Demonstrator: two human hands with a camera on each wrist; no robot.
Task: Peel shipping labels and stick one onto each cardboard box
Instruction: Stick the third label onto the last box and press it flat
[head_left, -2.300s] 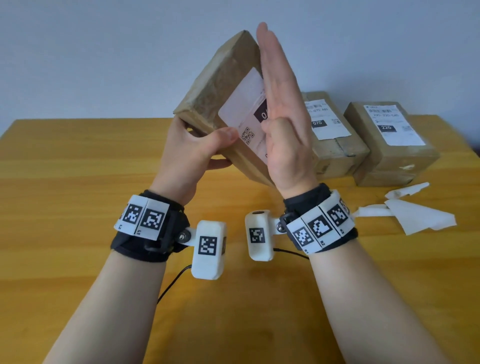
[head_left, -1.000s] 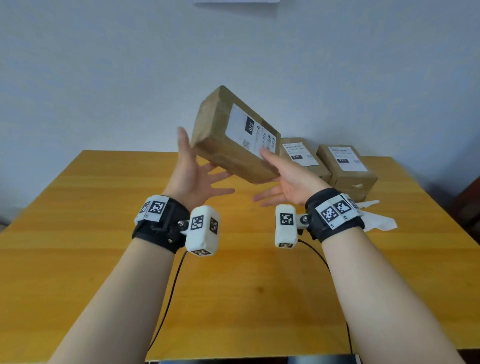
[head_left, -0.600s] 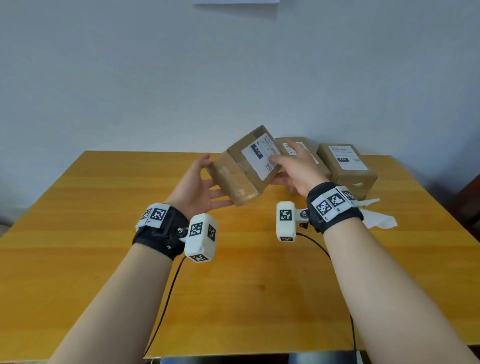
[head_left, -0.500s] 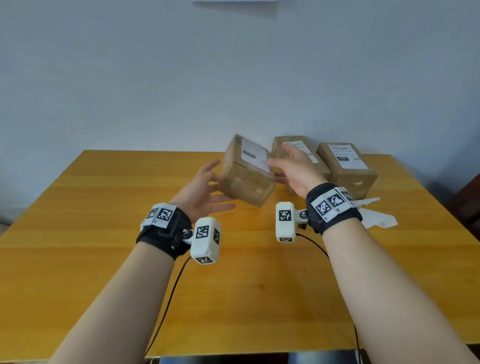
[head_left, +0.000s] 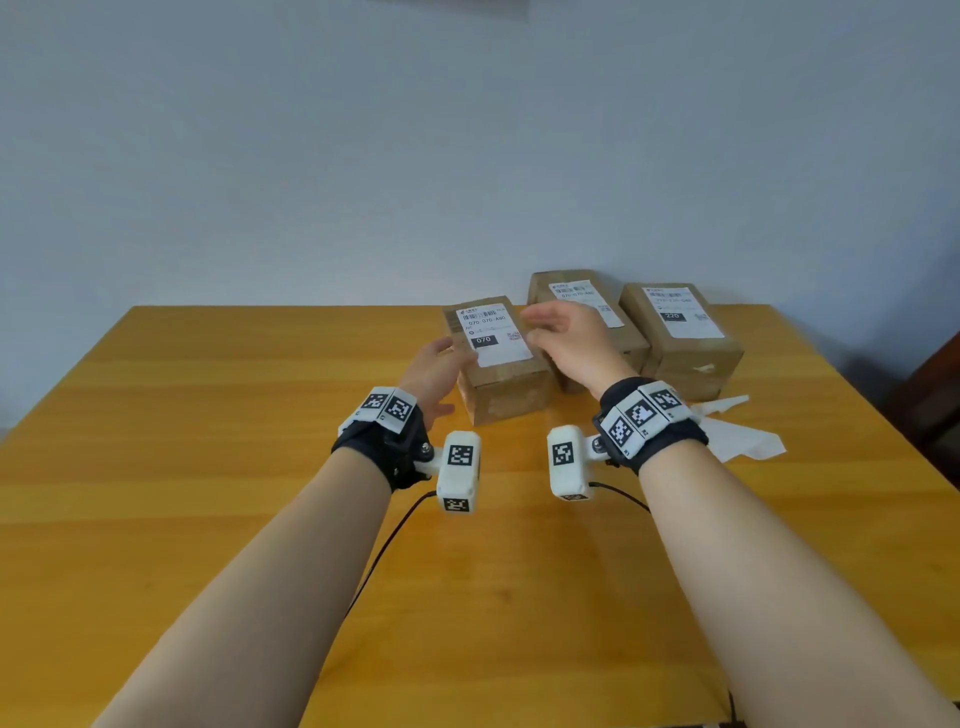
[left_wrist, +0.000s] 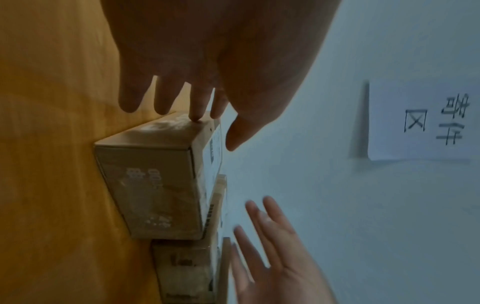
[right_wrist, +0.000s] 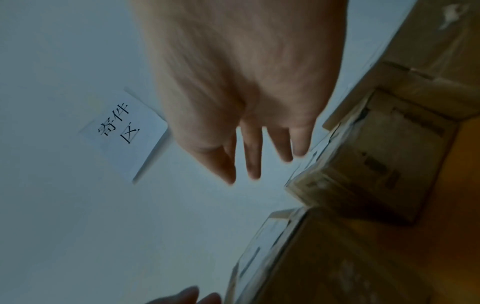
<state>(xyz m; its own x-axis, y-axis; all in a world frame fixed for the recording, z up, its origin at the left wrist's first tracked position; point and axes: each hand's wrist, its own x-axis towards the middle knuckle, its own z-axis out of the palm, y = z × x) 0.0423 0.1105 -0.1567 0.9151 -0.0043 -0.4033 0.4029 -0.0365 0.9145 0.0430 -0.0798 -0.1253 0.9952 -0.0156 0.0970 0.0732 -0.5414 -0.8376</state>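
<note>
Here, from the head camera, three cardboard boxes stand in a row at the far right of a yellow wooden bench (head_left: 208, 467), near a pale wall. The nearest box (head_left: 506, 387) carries a white shipping label (head_left: 491, 338) on top, marked 070. The left hand (head_left: 436, 369) rests relaxed fingers against its left side. The right hand (head_left: 571, 338) hovers above the box's right edge, fingers loosely spread, gripping nothing, and partly hides the middle box (head_left: 613, 343). The far box (head_left: 691, 353) bears a label marked 220. Crumpled white backing paper (head_left: 737, 441) lies on the bench just right of the boxes.

From the left wrist camera, the left hand's fingertips (left_wrist: 196, 115) touch the end of the nearest box (left_wrist: 155, 185); the middle box sits just behind it. A paper sign (left_wrist: 428, 121) hangs on the wall.

From the right wrist camera, blurred, the right hand's straight fingers (right_wrist: 253, 156) point past the box tops toward the wall and the same sign (right_wrist: 122, 131).
</note>
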